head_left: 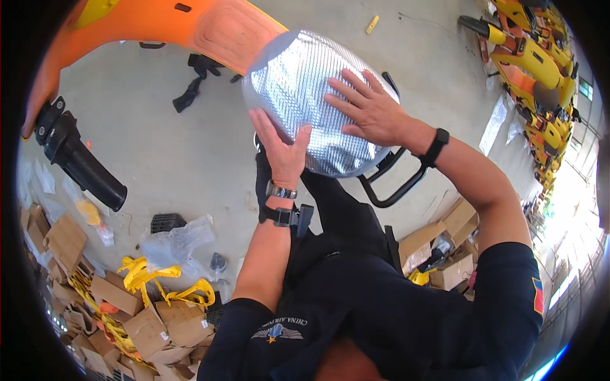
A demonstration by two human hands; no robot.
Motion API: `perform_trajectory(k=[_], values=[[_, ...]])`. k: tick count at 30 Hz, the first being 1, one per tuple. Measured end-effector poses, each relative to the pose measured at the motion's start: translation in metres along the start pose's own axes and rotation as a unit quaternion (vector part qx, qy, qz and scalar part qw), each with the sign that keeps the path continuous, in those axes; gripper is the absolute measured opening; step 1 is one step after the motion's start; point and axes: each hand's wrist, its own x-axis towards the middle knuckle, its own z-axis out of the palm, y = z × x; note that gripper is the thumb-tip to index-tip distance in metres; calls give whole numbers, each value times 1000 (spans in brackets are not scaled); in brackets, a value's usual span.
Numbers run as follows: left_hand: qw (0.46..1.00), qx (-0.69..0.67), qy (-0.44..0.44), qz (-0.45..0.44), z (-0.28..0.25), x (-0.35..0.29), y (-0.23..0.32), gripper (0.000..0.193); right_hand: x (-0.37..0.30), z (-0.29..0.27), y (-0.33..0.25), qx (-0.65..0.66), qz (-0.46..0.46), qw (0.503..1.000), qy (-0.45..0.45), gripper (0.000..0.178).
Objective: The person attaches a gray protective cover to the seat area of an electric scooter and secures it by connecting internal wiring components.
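A scooter seat in a silvery, quilted reflective cover (298, 82) is in front of me, its surface wrinkled toward the near end. My right hand (368, 108) lies flat on the right part of the cover, fingers spread. Against the cover's left side rests my left hand (283, 146), with fingers stretched along the edge and the thumb apart on top. Neither hand grasps anything. Beyond the seat runs the orange scooter body (235, 32). A black tubular rail (397, 190) sticks out at the seat's near right.
The scooter's black handlebar grip (92, 165) is at the left. Black gloves (190, 82) and a small yellow object (372, 25) lie on the floor. Cardboard boxes (168, 324), plastic wrap (175, 241) and yellow parts (149, 276) crowd the lower left. Several yellow scooters (534, 63) line the right.
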Motion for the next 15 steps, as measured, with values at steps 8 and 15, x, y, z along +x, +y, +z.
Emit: perform_trajectory(k=[8,15], values=[[999,39,0,36,27,-46,0,125,-17,-14,7,-7,-8,998,-55,81],[997,-57,27,-40,45,-80,-9,113,-45,-24,42,184,200,956,-108,100]])
